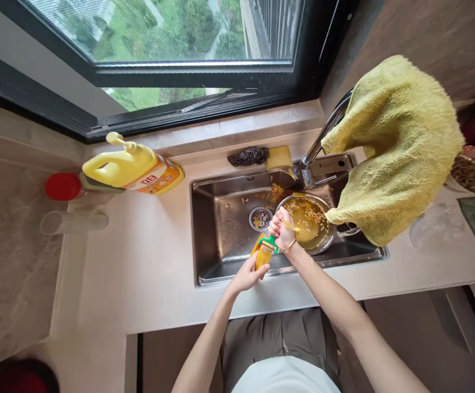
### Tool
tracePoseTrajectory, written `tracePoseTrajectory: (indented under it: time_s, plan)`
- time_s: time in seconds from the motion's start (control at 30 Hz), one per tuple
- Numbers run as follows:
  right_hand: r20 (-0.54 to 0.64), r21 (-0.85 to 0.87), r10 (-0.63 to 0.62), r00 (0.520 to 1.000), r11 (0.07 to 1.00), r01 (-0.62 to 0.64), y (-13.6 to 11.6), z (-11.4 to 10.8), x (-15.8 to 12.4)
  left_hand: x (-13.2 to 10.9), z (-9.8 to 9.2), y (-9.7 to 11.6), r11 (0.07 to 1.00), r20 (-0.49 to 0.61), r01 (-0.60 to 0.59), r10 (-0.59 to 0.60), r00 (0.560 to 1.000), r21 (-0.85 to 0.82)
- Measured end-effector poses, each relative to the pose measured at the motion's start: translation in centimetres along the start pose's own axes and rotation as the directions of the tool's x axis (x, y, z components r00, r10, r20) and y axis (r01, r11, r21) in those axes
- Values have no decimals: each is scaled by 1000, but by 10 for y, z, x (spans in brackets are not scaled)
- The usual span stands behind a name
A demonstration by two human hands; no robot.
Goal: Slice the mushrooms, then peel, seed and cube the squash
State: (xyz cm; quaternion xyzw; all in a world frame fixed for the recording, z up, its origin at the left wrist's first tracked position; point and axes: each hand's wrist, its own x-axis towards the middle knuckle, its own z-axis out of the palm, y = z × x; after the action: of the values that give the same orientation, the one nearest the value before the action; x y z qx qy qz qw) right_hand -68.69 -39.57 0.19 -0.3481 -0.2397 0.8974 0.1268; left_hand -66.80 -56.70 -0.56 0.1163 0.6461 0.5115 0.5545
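My left hand [250, 273] grips a piece of orange pumpkin [263, 258] over the sink's front edge. In my right hand [283, 229] is a green peeler [268, 243], its blade lying against the pumpkin. A strip of peel [289, 225] hangs by the right fingers. Just beyond that hand, a metal bowl [328, 240] of yellowish water sits in the sink, with pale seeds and peel floating in it. More orange scraps [277, 191] lie at the back of the sink, near the drain [260, 218].
The steel sink [216, 234] is set into a pale counter [151, 262]. A yellow towel [401, 147] drapes over the faucet [308, 164]. Behind the sink are a dark scrubber [248, 156] and a yellow sponge [278, 157]. A yellow pump jug [134, 169] stands left, near a red-lidded jar [62, 186].
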Motion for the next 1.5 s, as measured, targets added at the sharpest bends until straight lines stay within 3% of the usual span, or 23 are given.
tracePoseTrajectory:
  time_s: [0.1, 0.2, 0.3, 0.4, 0.47, 0.53, 0.63, 0.73, 0.83, 0.93, 1.03, 1.13, 1.23, 1.37, 1.5]
  plan:
    - [45, -13, 65, 997, 998, -64, 13, 16, -16, 2, 5, 1, 1000, 1, -22, 22, 1000, -2]
    - [27, -40, 85, 996, 996, -83, 15, 13, -8, -4, 7, 4, 1000, -17, -27, 27, 999, -7]
    - [-91, -118, -60, 994, 992, 49, 1, -11, 20, -19, 5, 8, 999, 6, -18, 18, 1000, -48]
    - [-202, -226, -265, 943, 949, 218, -21, -42, 45, -32, 0, 11, 991, 36, -26, 30, 999, -128]
    - [-201, -242, -338, 919, 927, 288, -30, -54, 50, -32, -3, 13, 986, 23, -39, 43, 999, -161]
    - [-182, -215, -365, 913, 921, 325, -32, -52, 43, -26, -5, 15, 984, 5, -39, 41, 999, -174]
    - [-147, -110, -299, 943, 952, 285, -27, -29, 16, -12, -3, 17, 986, -5, -38, 38, 999, -163]
    - [-67, -17, -148, 987, 989, 147, -16, 0, -13, -4, 4, 17, 993, -45, -70, 66, 997, -92]
    - [4, -1, -23, 1000, 1000, 23, -2, 14, -26, 0, 11, 16, 997, -112, -78, 75, 991, -27]
    - [-26, -19, 5, 1000, 1000, -5, 6, 5, -13, -2, 14, 14, 999, -177, -47, 48, 983, 11]
    - [-186, -128, -166, 969, 981, 143, -5, -24, 19, -12, 14, 11, 1000, -206, -17, 16, 978, 0]
    - [-270, -220, -304, 914, 943, 249, -25, -53, 44, -22, 11, 9, 995, -172, -67, 55, 984, -67]
    - [-242, -219, -343, 907, 931, 294, -36, -61, 44, -21, 8, 11, 976, -105, -109, 90, 990, -188]
    - [-139, -126, -319, 938, 945, 303, -38, -37, 15, -10, 5, 15, 942, -50, -61, 47, 998, -331]
    - [-10, -25, -176, 984, 984, 176, -38, -8, -9, -1, 5, 11, 887, 129, 17, 48, 990, -462]
